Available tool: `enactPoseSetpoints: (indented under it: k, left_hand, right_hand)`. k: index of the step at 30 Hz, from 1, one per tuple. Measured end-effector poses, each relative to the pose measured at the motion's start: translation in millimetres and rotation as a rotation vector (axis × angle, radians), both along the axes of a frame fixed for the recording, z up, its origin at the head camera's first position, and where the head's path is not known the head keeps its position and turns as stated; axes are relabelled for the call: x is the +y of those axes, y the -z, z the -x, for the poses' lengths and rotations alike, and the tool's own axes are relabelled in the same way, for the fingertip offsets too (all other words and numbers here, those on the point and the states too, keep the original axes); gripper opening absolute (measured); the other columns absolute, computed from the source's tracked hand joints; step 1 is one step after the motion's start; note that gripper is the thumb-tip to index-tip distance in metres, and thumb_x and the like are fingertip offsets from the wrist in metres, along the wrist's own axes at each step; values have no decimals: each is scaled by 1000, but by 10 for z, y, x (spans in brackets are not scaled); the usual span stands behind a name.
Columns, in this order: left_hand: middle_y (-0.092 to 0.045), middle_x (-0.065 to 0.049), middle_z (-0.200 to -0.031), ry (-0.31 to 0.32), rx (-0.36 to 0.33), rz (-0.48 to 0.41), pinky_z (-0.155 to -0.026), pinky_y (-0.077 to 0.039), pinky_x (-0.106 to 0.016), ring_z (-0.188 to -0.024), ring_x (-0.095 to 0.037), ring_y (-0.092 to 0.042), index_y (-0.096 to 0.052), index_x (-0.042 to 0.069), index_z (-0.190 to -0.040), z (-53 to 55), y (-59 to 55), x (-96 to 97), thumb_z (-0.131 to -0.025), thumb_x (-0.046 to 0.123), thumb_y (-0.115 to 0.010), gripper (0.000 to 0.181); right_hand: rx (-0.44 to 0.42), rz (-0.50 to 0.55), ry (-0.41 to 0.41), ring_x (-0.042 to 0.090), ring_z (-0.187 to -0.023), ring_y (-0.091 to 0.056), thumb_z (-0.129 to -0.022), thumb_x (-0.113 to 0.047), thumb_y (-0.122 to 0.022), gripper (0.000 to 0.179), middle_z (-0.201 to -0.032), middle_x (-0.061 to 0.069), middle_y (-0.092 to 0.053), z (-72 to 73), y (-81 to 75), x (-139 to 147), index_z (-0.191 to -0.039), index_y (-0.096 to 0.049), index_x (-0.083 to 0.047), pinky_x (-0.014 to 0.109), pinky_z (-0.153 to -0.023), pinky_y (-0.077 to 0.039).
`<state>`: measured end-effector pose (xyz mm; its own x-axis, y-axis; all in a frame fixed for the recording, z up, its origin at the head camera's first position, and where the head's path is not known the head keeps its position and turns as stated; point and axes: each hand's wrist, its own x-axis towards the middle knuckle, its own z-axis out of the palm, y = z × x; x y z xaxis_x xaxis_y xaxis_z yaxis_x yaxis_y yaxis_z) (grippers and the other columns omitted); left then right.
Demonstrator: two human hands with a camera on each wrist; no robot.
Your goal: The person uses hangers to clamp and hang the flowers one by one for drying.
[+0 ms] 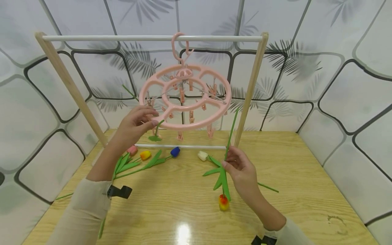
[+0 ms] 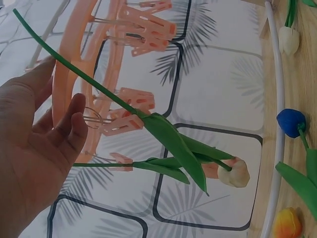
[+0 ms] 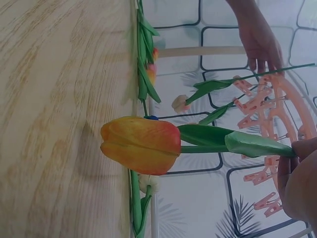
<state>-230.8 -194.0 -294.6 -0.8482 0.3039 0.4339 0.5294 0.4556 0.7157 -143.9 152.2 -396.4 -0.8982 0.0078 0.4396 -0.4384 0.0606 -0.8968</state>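
Observation:
A round pink clip hanger hangs by its hook from a white bar. My left hand grips the hanger's front left rim. In the left wrist view a white artificial tulip hangs head down at the pegs, its stem slanting past that hand; another green stem with leaves is behind it. My right hand pinches the stem of an orange-yellow tulip, held bloom down with its stem pointing up, just right of the hanger and above the table.
The rack has wooden posts and a white top bar. On the wooden table lie a pink tulip, a yellow one, a blue one and a white one. A patterned wall covering stands behind.

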Motion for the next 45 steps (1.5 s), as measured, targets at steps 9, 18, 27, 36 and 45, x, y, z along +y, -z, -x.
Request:
enactPoseSetpoints:
  k: [9,18,27,36,45]
  left_hand:
    - [-50,-2,-138,-107,169,-241,-80,-50,-14,-94,-8,-59,-62,7,-136,-222,114,31,-100,10,-63,35]
    - [-64,3,-107,-27,447,-407,-76,-52,-14,-86,-5,-61,-66,-10,-111,-656,657,434,-88,-13,-66,23]
    - [-59,-14,-129,6,393,-176,-99,-49,-29,-116,-24,-57,-64,1,-127,-498,1054,755,-90,-2,-72,38]
    - [-50,-15,-147,-4,356,-234,-116,-37,-35,-139,-31,-43,-63,4,-128,-292,1041,967,-94,-2,-67,35]
    - [-62,-11,-131,-1,378,-272,-105,-47,-47,-126,-28,-55,-66,5,-123,-180,970,1127,-96,2,-66,27]
  right_hand:
    - [-8,-39,7,11,-99,-62,-92,7,-67,47,-112,3,-59,11,6,-16,-137,-53,1,19,-87,-55]
    - [12,-33,-2,11,-99,-62,-92,6,-67,45,-112,3,-59,11,0,-36,-135,-54,1,19,-88,-54]
    - [13,-16,2,11,-99,-62,-91,8,-67,46,-111,1,-60,3,4,-37,-135,-54,1,19,-87,-55]
    - [19,-23,3,11,-100,-62,-92,7,-67,45,-111,2,-60,1,-7,-37,-135,-53,3,18,-88,-54]
    - [15,-31,5,12,-100,-62,-92,6,-67,44,-112,4,-59,3,-8,-23,-134,-54,2,19,-89,-54]
